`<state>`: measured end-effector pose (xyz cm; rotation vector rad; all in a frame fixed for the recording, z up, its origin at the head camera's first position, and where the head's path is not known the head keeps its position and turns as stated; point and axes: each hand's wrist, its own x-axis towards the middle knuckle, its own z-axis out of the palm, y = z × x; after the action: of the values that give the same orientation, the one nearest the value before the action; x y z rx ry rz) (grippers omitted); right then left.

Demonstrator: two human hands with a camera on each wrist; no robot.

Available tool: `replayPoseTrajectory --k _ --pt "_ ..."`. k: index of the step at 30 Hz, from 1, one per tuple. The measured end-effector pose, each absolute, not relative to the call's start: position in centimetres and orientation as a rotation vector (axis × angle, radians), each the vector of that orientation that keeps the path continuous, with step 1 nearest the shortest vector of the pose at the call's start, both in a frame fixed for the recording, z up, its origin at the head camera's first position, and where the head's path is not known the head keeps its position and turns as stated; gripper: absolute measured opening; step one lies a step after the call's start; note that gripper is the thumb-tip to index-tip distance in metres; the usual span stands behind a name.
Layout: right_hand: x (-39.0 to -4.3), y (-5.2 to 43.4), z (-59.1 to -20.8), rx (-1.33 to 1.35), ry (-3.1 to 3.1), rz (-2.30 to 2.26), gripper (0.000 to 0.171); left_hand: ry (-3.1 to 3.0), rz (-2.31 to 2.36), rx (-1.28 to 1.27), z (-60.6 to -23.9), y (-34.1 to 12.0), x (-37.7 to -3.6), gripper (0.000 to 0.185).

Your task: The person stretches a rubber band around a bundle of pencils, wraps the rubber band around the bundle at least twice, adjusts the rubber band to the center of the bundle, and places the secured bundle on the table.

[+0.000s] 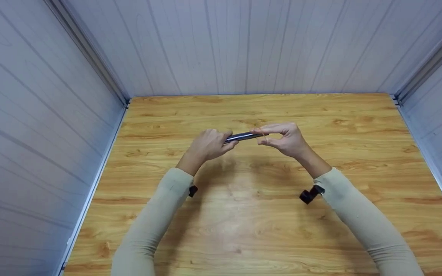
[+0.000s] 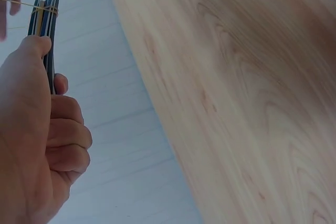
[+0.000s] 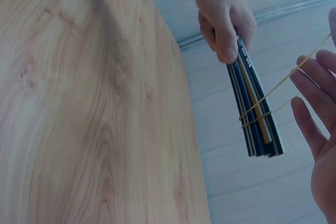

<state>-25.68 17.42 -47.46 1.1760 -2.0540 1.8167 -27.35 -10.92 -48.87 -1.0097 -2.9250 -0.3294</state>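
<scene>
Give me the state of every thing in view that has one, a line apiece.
Bundle of slim sticks: gripped, held up off the table, mostly dark with a yellow one among them.
Rubber band: looped round the bundle near its free end, stretched out to the right hand.
Left hand: closed round the bundle.
Right hand: fingers spread, drawing the band out.
Wooden table: shadowed beneath the arms.

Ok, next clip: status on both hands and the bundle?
Left hand gripping bundle of slim sticks. Right hand, fingers spread, holding rubber band taut; band also around bundle near its free end. Nothing visible blocking either hand.
</scene>
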Motion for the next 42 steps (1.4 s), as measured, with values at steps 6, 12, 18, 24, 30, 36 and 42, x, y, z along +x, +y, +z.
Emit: replayPoseTrajectory --k 6,12,18,24,30,36,42 --pt "-25.5 16.8 -47.6 1.355 -1.891 1.732 0.032 -3.025 -0.399 -0.806 -49.2 -11.0 -27.7 0.044" --pt "-25.3 16.1 -47.7 1.332 -1.839 1.567 0.064 -3.013 -0.534 -0.645 -49.2 -10.6 -27.9 0.043" --pt "-25.1 15.9 -47.8 1.303 -1.878 1.458 0.108 -2.92 -0.704 -0.529 -49.2 -9.7 -27.8 0.044" --pt "-24.7 15.7 -47.8 1.237 -1.928 1.517 0.131 -2.819 -0.881 -0.377 -49.0 -9.2 -27.5 0.043" --pt "-24.0 15.8 -47.7 1.04 -1.942 1.744 0.143 -2.675 -0.939 -0.315 -48.7 -9.0 -27.2 0.041" --pt "-23.9 16.3 -47.3 0.93 -1.841 2.037 0.146 -2.548 -0.943 -0.355 -48.6 -9.2 -26.8 0.036" --pt "-24.5 17.3 -47.8 0.9 -1.706 2.254 0.124 -2.402 -0.796 -0.511 -48.7 -9.6 -26.6 0.032"
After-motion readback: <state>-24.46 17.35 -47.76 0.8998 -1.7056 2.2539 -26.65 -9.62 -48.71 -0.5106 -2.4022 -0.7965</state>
